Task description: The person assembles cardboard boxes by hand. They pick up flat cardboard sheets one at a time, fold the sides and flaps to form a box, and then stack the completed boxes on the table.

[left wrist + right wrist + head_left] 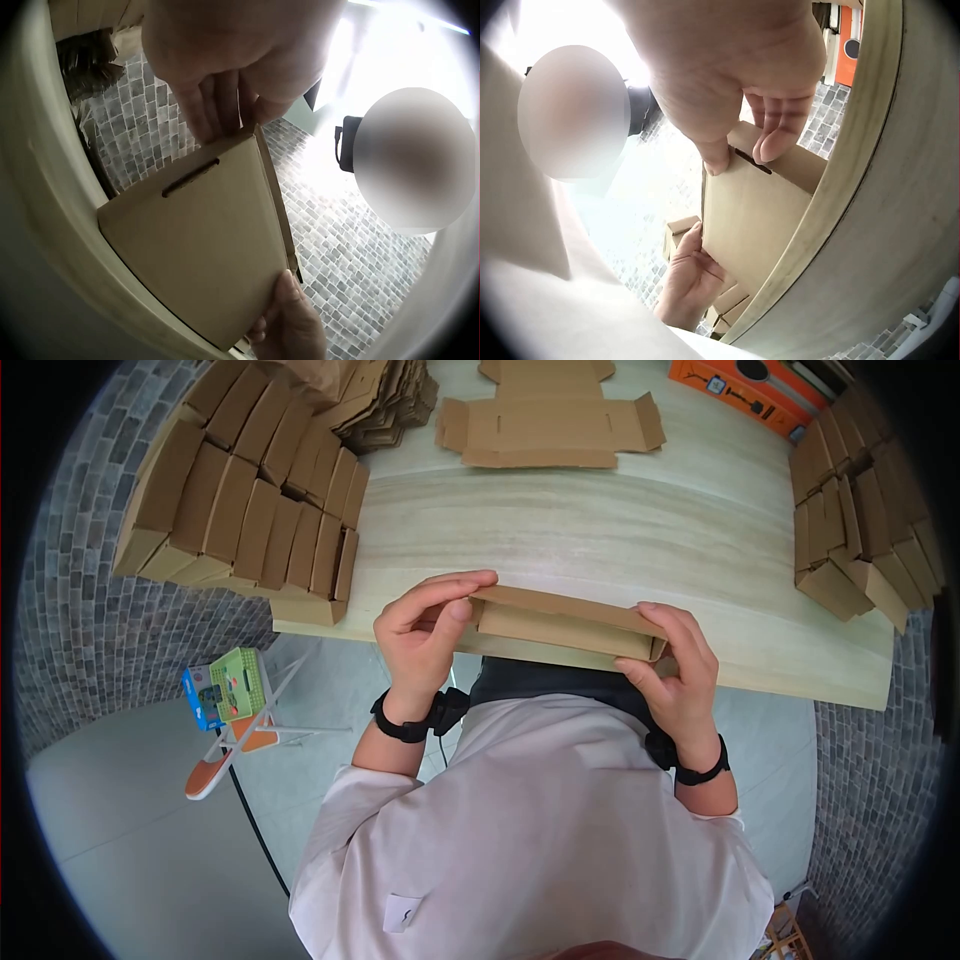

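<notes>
A partly folded cardboard box (560, 622) is held at the table's near edge, its long opening towards the body. The left hand (425, 635) grips its left end, thumb near the opening and fingers behind. At the other end, the right hand (685, 660) grips the corner between thumb and fingers. In the left wrist view the box's broad face (202, 240) has a slot near the left hand (232, 60). The right wrist view shows the right hand (735, 82) with thumb and fingertips beside another slot in the box (757, 217).
An unfolded cardboard blank (550, 430) lies at the table's far side. Rows of folded boxes (240, 510) stand at the left, with stacked flat cardboard (385, 400) behind. More boxes (860, 510) and an orange box (740, 395) are at the right.
</notes>
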A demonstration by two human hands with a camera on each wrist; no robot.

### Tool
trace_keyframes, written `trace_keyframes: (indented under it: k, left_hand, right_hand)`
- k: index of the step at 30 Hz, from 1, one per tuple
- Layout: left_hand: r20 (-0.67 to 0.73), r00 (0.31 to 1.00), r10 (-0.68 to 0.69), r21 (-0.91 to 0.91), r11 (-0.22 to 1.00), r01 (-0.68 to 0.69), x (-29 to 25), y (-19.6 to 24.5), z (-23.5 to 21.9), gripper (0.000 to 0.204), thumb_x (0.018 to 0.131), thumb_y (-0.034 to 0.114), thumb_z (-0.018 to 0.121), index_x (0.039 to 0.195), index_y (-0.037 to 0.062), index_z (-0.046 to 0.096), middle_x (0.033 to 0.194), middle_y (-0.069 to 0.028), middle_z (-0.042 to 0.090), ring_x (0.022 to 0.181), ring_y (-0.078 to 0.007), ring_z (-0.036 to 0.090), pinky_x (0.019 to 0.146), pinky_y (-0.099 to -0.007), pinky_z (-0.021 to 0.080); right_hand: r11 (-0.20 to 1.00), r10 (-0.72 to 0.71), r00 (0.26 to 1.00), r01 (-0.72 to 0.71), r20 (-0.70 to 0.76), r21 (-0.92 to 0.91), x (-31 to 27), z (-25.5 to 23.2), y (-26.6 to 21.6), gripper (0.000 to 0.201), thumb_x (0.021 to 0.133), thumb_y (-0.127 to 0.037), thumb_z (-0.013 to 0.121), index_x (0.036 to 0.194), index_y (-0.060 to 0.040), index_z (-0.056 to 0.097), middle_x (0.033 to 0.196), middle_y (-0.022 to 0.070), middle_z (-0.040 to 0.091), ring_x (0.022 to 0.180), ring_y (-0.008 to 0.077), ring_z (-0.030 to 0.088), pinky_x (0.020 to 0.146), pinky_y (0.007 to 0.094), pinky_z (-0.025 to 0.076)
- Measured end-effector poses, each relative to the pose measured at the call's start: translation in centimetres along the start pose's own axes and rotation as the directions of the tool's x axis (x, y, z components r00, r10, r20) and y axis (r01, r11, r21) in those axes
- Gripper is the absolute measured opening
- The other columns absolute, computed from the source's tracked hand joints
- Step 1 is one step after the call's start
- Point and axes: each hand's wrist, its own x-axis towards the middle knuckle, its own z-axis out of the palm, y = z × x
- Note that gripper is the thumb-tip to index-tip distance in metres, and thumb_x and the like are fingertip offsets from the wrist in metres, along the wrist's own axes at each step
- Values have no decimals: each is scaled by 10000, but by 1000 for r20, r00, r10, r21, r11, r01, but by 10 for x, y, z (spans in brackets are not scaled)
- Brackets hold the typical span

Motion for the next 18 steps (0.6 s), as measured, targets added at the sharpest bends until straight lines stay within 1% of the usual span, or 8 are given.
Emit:
trace_keyframes:
  k: [2, 4, 8, 10, 11, 13, 17, 18]
  left_hand:
    - [7, 1000, 6, -7, 1000, -6, 0, -3, -1, 276, 940, 233, 704, 1065, -9, 657, 1075, -207, 712, 1032, -307, 676, 933, -408, 515]
    - [49, 999, 23, -159, 987, -15, 1, -14, -6, 304, 923, 258, 728, 1072, 5, 646, 1079, -189, 698, 1053, -301, 661, 922, -405, 521]
    - [59, 998, 32, -159, 987, -23, 3, -15, -6, 355, 901, 290, 756, 1095, 17, 638, 1080, -178, 684, 1070, -294, 649, 918, -404, 522]
    - [140, 988, 67, -137, 989, -48, 5, -13, -6, 379, 891, 318, 766, 1083, 14, 644, 1074, -184, 688, 1050, -295, 657, 905, -405, 528]
    - [137, 988, 68, -136, 989, -49, 7, -15, -7, 379, 891, 318, 766, 1083, 14, 644, 1074, -184, 688, 1050, -295, 657, 905, -405, 528]
    - [220, 970, 103, -193, 979, -60, 10, -18, -12, 270, 899, 153, 743, 1099, -12, 666, 1100, -187, 685, 1068, -294, 661, 946, -410, 521]
    - [222, 971, 93, -250, 968, -35, 10, -24, -19, 272, 886, 164, 761, 1070, -15, 672, 1102, -192, 685, 1057, -301, 669, 927, -411, 537]
    - [232, 966, 112, -269, 962, -47, 10, -26, -21, 293, 882, 182, 769, 1075, -15, 671, 1100, -190, 685, 1056, -302, 671, 921, -412, 543]
  right_hand:
    - [1000, 0, 1000, 0, 0, -1, 0, 0, 0, 532, 736, -48, 845, 1231, -53, 650, 1151, 125, 649, 753, 140, 632, 573, 244, 521]
    - [1000, 11, 1000, -11, 6, 16, -1, -1, 0, 528, 740, -52, 843, 1232, -54, 650, 1153, 130, 649, 774, 150, 640, 574, 247, 526]
    - [1000, 4, 1000, -4, 8, 14, -1, -1, 1, 528, 741, -56, 843, 1233, -56, 649, 1155, 132, 649, 796, 157, 646, 570, 249, 529]
    - [1000, -1, 1000, 1, 13, 9, 0, 0, 1, 528, 740, -56, 843, 1231, -57, 650, 1157, 131, 650, 815, 161, 647, 569, 249, 531]
    - [1000, -3, 1000, 3, 16, 10, 1, 0, 1, 528, 740, -56, 843, 1231, -57, 650, 1157, 131, 650, 815, 161, 647, 569, 249, 531]
    - [1000, 5, 1000, -5, 20, 14, 1, 0, 0, 525, 742, -60, 842, 1230, -60, 651, 1157, 129, 650, 822, 166, 648, 571, 249, 534]
    - [999, 28, 999, -29, 28, 23, 0, 0, 0, 519, 747, -67, 842, 1230, -62, 652, 1156, 128, 650, 831, 168, 651, 577, 247, 536]
    - [1000, 21, 999, -22, 28, 22, 0, 0, 0, 516, 749, -71, 841, 1230, -63, 653, 1159, 127, 650, 839, 168, 650, 578, 246, 536]
